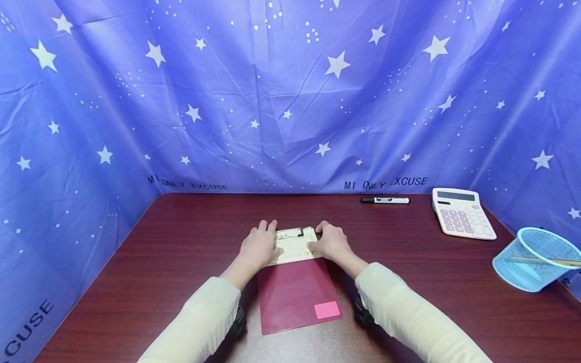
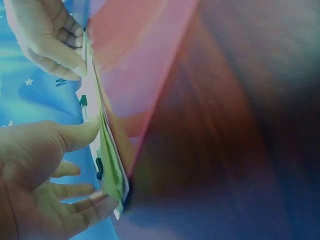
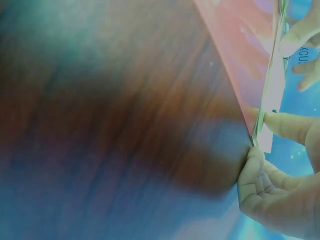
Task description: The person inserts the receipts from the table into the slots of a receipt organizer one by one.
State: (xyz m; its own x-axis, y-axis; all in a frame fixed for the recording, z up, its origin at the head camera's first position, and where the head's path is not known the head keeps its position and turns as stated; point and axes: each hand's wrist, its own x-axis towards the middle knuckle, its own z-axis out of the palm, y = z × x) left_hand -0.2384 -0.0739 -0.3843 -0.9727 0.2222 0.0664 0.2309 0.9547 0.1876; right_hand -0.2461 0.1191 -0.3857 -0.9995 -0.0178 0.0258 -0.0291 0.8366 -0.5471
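Observation:
A thin stack of cream printed slips lies over the far end of a flat maroon folder with a pink label. A small black clip shows at the slips' far edge. My left hand holds the stack's left side, its thumb on the printed face. On the opposite side my right hand pinches the right end, thumb on top and curled fingers at the corner. The left wrist view shows the stack's layered edge beside the glossy folder.
A black-capped marker lies at the table's back edge. To the right are a white calculator and a blue mesh pen holder with a yellow pencil inside. A blue star-patterned curtain encloses the dark red wooden table.

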